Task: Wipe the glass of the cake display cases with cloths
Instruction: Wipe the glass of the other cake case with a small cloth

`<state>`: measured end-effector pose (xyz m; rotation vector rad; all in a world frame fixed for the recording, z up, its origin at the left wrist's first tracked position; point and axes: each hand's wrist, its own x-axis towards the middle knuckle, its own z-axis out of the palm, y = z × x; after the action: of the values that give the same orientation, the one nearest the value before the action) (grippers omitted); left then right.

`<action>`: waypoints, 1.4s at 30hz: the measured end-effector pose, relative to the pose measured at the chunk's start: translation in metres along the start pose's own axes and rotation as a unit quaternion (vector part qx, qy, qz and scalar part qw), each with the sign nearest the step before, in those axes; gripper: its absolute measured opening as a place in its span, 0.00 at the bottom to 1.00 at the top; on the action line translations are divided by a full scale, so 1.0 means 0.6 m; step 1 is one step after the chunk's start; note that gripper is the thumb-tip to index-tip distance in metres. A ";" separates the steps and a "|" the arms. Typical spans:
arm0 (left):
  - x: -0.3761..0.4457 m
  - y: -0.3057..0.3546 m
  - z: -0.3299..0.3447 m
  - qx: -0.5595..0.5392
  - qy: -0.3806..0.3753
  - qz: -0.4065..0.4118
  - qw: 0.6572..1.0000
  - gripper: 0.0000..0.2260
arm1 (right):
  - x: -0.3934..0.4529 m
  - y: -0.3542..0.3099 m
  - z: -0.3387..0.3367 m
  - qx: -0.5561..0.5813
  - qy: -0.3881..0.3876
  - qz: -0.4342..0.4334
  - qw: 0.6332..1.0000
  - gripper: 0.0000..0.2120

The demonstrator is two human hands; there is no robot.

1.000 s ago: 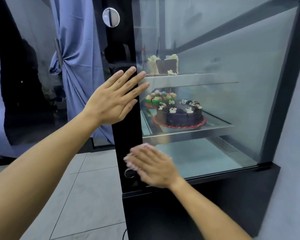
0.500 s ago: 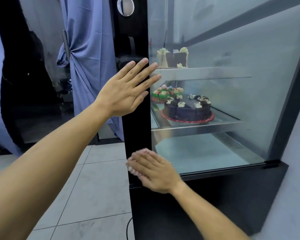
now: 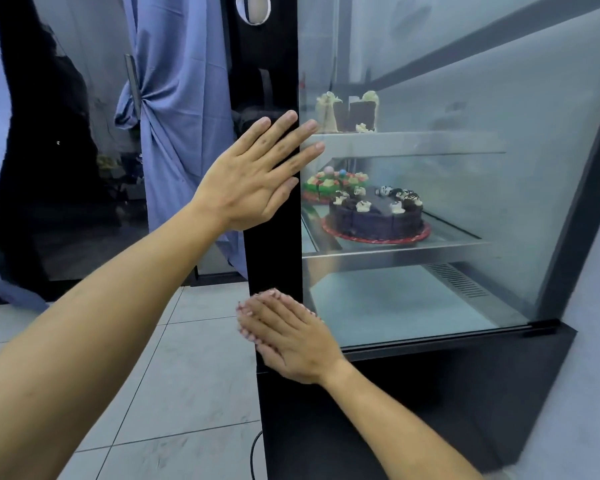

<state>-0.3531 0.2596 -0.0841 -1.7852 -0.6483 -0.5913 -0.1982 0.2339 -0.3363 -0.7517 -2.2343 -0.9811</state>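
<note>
The view has shifted left; both flat, empty hands, left hand (image 3: 253, 181) and right hand (image 3: 291, 336), still press the display case (image 3: 274, 237) frame. Wiping likely needs a cloth first.

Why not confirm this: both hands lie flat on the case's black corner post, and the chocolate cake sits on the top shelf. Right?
Not quite. In the head view the chocolate cake sits on the middle shelf, not the top. Left hand and right hand do lie flat on the black corner post.
</note>
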 end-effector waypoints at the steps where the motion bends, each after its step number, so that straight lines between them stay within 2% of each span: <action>1: 0.000 0.001 -0.002 0.001 0.000 -0.004 1.000 0.25 | -0.017 0.019 -0.004 -0.006 -0.002 -0.012 1.000 0.27; 4: 0.001 0.011 -0.004 -0.006 -0.004 -0.023 1.000 0.26 | -0.043 0.101 -0.039 -0.080 0.020 -0.031 0.996 0.28; 6: 0.002 0.021 -0.003 -0.007 -0.001 -0.041 0.999 0.26 | -0.021 0.142 -0.068 -0.085 0.078 0.085 0.990 0.27; 8: 0.002 0.026 -0.002 -0.009 0.003 -0.054 0.999 0.26 | 0.021 0.135 -0.074 -0.049 0.126 0.237 0.962 0.27; 9: 0.002 0.027 -0.002 -0.010 0.005 -0.057 0.998 0.26 | 0.034 0.114 -0.068 -0.033 0.127 0.258 0.957 0.28; 10: 0.001 0.029 -0.002 -0.010 0.006 -0.061 0.998 0.27 | 0.035 0.088 -0.054 -0.021 0.115 0.232 0.966 0.29; 13: -0.002 0.043 -0.002 -0.014 0.004 -0.082 0.997 0.27 | -0.022 0.018 -0.001 -0.009 0.031 0.055 0.998 0.31; 15: -0.006 0.055 0.001 -0.016 0.002 -0.099 0.995 0.27 | -0.052 0.015 0.007 -0.013 0.012 0.012 1.000 0.29; 17: -0.006 0.064 0.004 -0.018 0.008 -0.118 0.993 0.27 | -0.041 0.057 -0.015 -0.033 0.004 -0.031 0.999 0.28; 19: -0.007 0.075 0.011 -0.024 0.023 -0.141 0.989 0.26 | -0.017 0.135 -0.058 -0.071 0.044 -0.021 0.996 0.27; 20: -0.013 0.083 0.016 -0.027 0.031 -0.162 0.986 0.26 | -0.014 0.180 -0.082 -0.081 0.082 0.039 0.993 0.27; 22: -0.033 0.119 0.028 -0.043 0.045 -0.219 0.974 0.26 | -0.039 0.268 -0.120 -0.081 0.168 0.238 0.953 0.27; 23: -0.048 0.141 0.036 -0.051 0.043 -0.241 0.968 0.27 | -0.068 0.294 -0.126 -0.056 0.213 0.354 0.909 0.27; 25: -0.075 0.189 0.049 -0.063 0.031 -0.264 0.962 0.28 | -0.114 0.276 -0.112 0.013 0.285 0.569 0.771 0.29; 26: -0.085 0.208 0.055 -0.063 0.026 -0.274 0.959 0.28 | -0.126 0.236 -0.093 0.029 0.290 0.626 0.723 0.29; 27: -0.088 0.223 0.059 -0.066 0.026 -0.290 0.955 0.28 | -0.122 0.183 -0.074 0.034 0.269 0.637 0.721 0.28; 28: -0.086 0.234 0.062 -0.071 0.029 -0.309 0.948 0.28 | -0.112 0.131 -0.052 0.032 0.226 0.594 0.771 0.28; 30: -0.082 0.245 0.064 -0.079 0.036 -0.341 0.936 0.28 | -0.082 0.072 -0.034 0.025 0.128 0.389 0.912 0.30; 31: -0.081 0.248 0.066 -0.078 0.040 -0.344 0.935 0.27 | -0.058 0.088 -0.044 0.008 0.110 0.290 0.951 0.29; 32: -0.082 0.251 0.068 -0.076 0.039 -0.342 0.936 0.27 | -0.034 0.127 -0.067 -0.008 0.106 0.236 0.966 0.29; 34: -0.089 0.254 0.073 -0.071 0.038 -0.338 0.938 0.27 | -0.003 0.227 -0.125 -0.058 0.138 0.252 0.956 0.28; 36: -0.092 0.258 0.078 -0.058 0.036 -0.337 0.939 0.27 | -0.017 0.329 -0.169 -0.070 0.184 0.351 0.916 0.28; 38: -0.088 0.259 0.081 -0.045 0.031 -0.335 0.941 0.27 | -0.069 0.380 -0.187 -0.018 0.235 0.455 0.859 0.29; 40: -0.089 0.259 0.083 -0.043 0.032 -0.333 0.941 0.27 | -0.105 0.339 -0.162 0.017 0.250 0.556 0.793 0.30; 41: -0.090 0.259 0.084 -0.043 0.036 -0.336 0.940 0.27 | -0.113 0.291 -0.138 0.007 0.226 0.571 0.789 0.31; 42: -0.089 0.259 0.085 -0.045 0.038 -0.340 0.939 0.27 | -0.110 0.236 -0.111 -0.007 0.190 0.543 0.818 0.30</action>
<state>-0.2820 0.2609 -0.2405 -1.5871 -1.2140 -1.1612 -0.0382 0.2456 -0.2809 -1.4358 -1.1024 -0.4706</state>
